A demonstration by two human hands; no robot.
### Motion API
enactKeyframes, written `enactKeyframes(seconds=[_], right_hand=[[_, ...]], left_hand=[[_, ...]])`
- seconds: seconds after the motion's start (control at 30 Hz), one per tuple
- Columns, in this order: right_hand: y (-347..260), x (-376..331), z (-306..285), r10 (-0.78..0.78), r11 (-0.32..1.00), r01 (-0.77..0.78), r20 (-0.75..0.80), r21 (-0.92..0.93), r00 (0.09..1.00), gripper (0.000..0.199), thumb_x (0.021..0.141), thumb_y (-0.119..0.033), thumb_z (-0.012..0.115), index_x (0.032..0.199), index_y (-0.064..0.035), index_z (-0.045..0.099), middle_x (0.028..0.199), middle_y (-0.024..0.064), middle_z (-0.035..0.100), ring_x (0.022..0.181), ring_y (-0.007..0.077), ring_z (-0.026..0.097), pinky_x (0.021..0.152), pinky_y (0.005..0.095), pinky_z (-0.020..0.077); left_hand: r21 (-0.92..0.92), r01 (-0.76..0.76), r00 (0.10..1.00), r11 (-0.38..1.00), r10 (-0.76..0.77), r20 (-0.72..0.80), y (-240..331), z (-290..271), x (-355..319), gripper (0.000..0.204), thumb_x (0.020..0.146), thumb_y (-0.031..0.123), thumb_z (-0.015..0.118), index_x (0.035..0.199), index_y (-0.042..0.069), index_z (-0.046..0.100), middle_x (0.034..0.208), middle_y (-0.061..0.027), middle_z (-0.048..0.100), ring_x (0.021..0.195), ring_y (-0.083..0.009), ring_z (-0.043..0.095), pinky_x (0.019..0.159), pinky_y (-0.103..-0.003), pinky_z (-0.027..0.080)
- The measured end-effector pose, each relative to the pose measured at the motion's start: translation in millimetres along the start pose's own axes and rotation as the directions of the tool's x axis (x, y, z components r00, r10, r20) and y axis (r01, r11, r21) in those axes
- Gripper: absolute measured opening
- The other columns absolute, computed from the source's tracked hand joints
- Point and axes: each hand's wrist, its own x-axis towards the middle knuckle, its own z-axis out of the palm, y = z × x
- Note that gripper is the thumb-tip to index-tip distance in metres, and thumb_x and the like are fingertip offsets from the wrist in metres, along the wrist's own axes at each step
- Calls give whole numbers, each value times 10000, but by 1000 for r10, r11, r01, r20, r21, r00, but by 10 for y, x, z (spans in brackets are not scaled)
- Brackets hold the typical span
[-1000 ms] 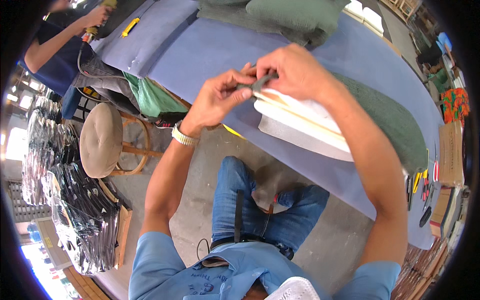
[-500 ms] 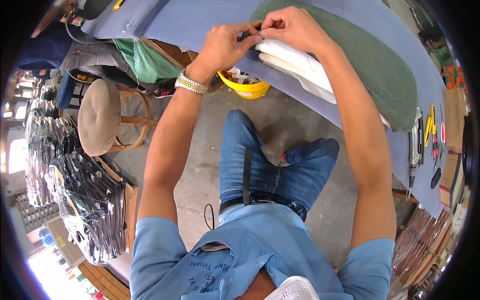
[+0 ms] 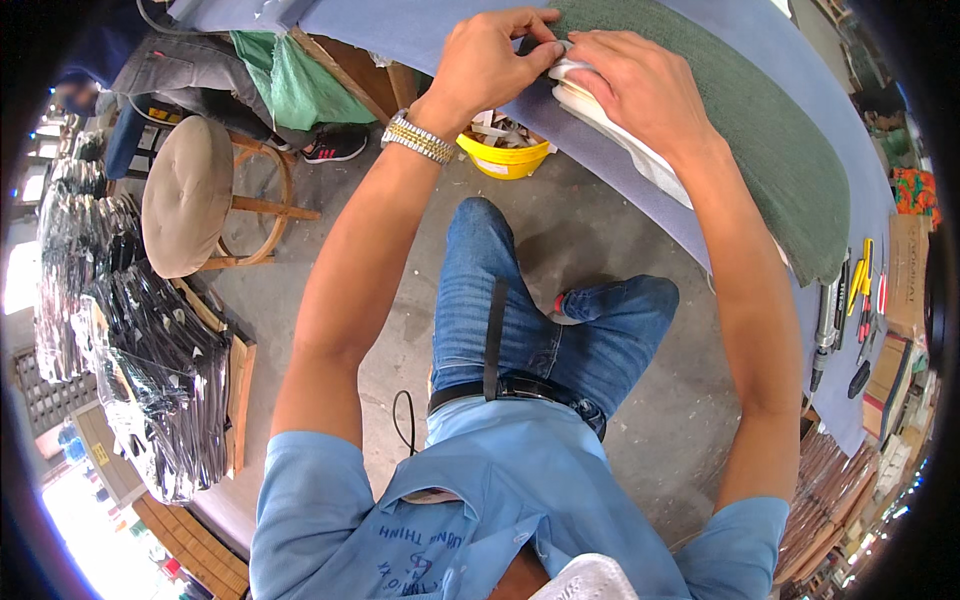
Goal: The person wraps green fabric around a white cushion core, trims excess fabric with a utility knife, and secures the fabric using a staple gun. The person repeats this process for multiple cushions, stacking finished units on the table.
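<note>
A long cushion-like piece lies on the blue-covered table, with dark green fabric [image 3: 760, 130] on top and white padding [image 3: 640, 152] along its near edge. My left hand [image 3: 495, 62] is at the piece's left end, thumb and forefinger closed on the fabric edge there. Just right of it, my right hand [image 3: 640, 90] bends over the near edge, its fingers on the green fabric and its thumb against the white padding. The fingertips of both hands almost meet, and the bit of edge between them is partly hidden.
Below the table edge stands a yellow bucket [image 3: 505, 160] of scraps. A round padded stool [image 3: 188, 200] is on the left, near another person's shoe [image 3: 335, 146]. Cutters and other hand tools [image 3: 862, 280] lie at the table's right end. Plastic-wrapped stacks [image 3: 165, 370] stand at left.
Both hands have shifted a little right in the picture. My right hand has gone from a fingertip pinch to lying over the edge, its back turned up. The view has shifted slightly.
</note>
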Motion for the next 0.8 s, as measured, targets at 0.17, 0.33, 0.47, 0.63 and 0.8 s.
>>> enactKeyframes(seconds=[0.17, 0.33, 0.47, 0.63, 0.8], right_hand=[[30, 82, 38, 139, 989, -133, 105, -58, 985, 216, 902, -313, 716, 1030, -146, 664, 841, 108, 740, 802, 351, 722, 672, 490, 563], [-41, 242, -118, 292, 950, -308, 205, 48, 934, 267, 858, -308, 729, 975, -77, 663, 820, 201, 720, 820, 437, 695, 727, 555, 516], [-8, 247, -135, 265, 956, -282, 177, 83, 948, 216, 851, -269, 722, 975, -94, 701, 853, 201, 730, 843, 438, 696, 733, 536, 528], [12, 273, -167, 179, 968, -203, 164, 145, 970, 194, 829, -223, 726, 986, -110, 739, 897, 201, 741, 871, 427, 701, 765, 527, 546], [-9, 293, -70, 157, 984, -165, 106, 73, 982, 168, 822, -216, 729, 954, -113, 746, 911, 172, 749, 858, 386, 719, 737, 505, 563]], left_hand=[[50, 69, 995, 996, -72, 72, -4, -72, -28, 295, 882, 235, 733, 1079, 16, 715, 1020, -188, 756, 948, -338, 736, 847, -403, 570], [240, -63, 981, 969, 16, 193, 328, -187, 8, 288, 843, 221, 733, 1035, 9, 703, 905, -197, 743, 837, -363, 729, 762, -438, 562], [343, -78, 978, 936, 6, 207, 353, -175, 109, 297, 802, 209, 764, 1018, 15, 701, 868, -192, 735, 817, -362, 727, 740, -435, 562], [341, -125, 984, 932, 73, 160, 236, -103, 125, 300, 786, 188, 788, 1012, 15, 695, 830, -192, 725, 765, -347, 721, 711, -419, 561], [350, -41, 989, 936, -10, 144, 184, -96, 132, 284, 791, 134, 811, 999, -15, 686, 850, -174, 749, 780, -261, 737, 723, -386, 570]])
